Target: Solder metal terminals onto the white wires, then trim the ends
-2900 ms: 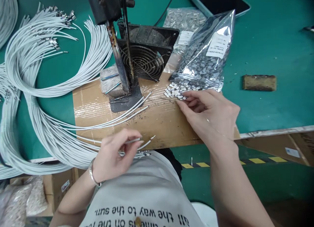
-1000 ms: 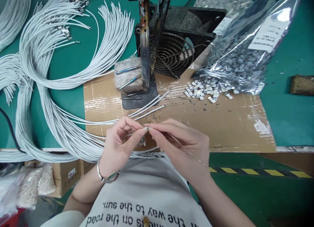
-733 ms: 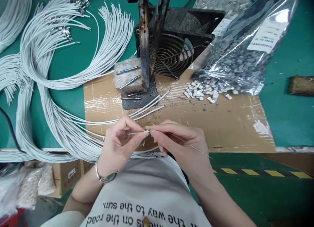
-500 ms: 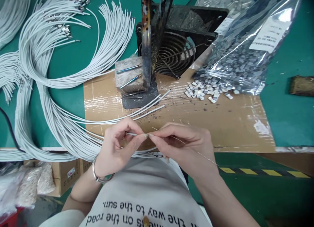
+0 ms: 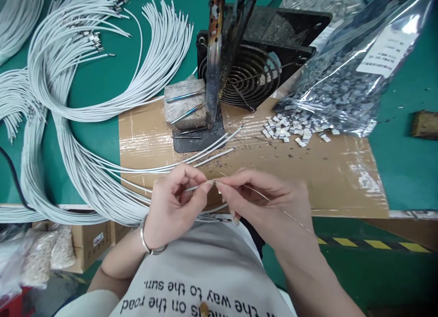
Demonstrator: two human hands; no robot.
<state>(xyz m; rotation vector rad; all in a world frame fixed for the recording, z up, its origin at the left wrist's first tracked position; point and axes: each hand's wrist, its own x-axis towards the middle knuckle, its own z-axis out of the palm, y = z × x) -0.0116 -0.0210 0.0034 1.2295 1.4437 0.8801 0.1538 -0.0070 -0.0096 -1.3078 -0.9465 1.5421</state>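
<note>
My left hand (image 5: 174, 207) pinches the end of a thin white wire (image 5: 191, 188) between thumb and forefinger, above the near edge of a cardboard sheet (image 5: 342, 171). My right hand (image 5: 270, 205) meets it fingertip to fingertip, pinching something tiny at the wire's tip that I cannot make out. A fine strand (image 5: 287, 213) runs back over my right hand. Small silver-white parts (image 5: 290, 127) lie spilled on the cardboard from a clear bag (image 5: 342, 80).
A soldering iron stand (image 5: 214, 66) rises from a black plate (image 5: 196, 141) beside a foam block (image 5: 185, 102) with metal tips. A black fan (image 5: 260, 57) sits behind. Bundles of white wires (image 5: 85, 80) cover the green table (image 5: 404, 162) at left. A brown block (image 5: 424, 124) lies far right.
My right hand left the pile of small parts and came back to meet my left hand at the wire's tip. In the last second both hands stay pinched together, shifting slightly.
</note>
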